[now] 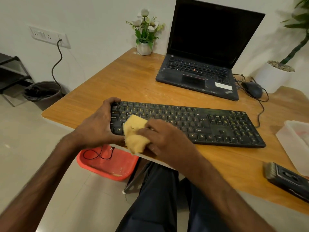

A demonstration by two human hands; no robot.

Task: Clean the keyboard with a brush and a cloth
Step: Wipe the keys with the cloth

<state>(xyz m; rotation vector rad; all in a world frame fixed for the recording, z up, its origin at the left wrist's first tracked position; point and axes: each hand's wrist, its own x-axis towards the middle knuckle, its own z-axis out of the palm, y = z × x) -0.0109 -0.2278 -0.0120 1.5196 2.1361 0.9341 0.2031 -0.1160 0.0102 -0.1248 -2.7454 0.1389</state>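
On the wooden desk [133, 77] a black keyboard [192, 121] lies near the front edge. The left hand [98, 124] grips its left end with curled fingers. The right hand [163, 138] holds a bunched yellow cloth [133, 131] on the left keys. The brush [287, 180] lies well apart, at the right.

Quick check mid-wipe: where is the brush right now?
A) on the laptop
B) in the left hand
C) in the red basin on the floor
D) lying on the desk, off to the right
D: the brush lies on the desk by the plastic container, while the right hand holds the cloth on the keyboard and the left hand grips its end.
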